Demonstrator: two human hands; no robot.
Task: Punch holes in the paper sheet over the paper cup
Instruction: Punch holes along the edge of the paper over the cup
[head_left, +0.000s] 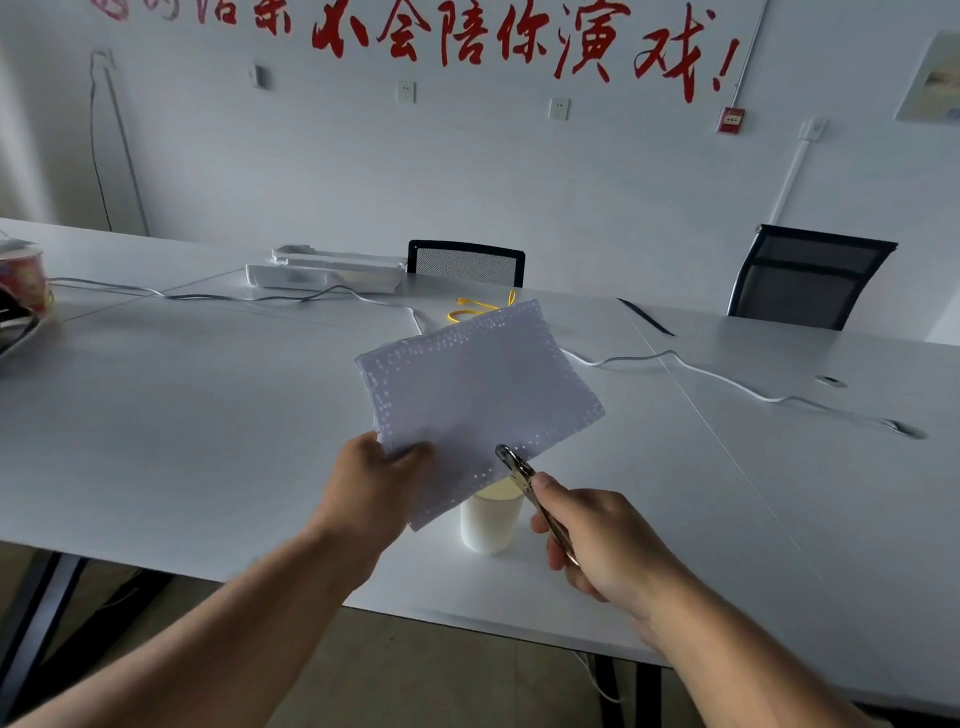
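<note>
White table (208, 415), left hand (374, 488) fingers pinching paper sheet (478, 384), right hand (597, 530) squeezing hole punch (519, 473)

A white worktop (182, 415) carries a white cable (727, 382) trailing across it; a coiled yellow cable (470, 310) lies near the far edge; a flat white device (324, 273) sits beyond; two black mesh chairs (466, 262) (808, 278) stand behind; red characters (467, 36) mark the wall.

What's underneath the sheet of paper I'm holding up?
A white paper cup stands on the table below the paper sheet. The sheet's lower edge covers part of its rim, and the cup's contents cannot be seen.
</note>
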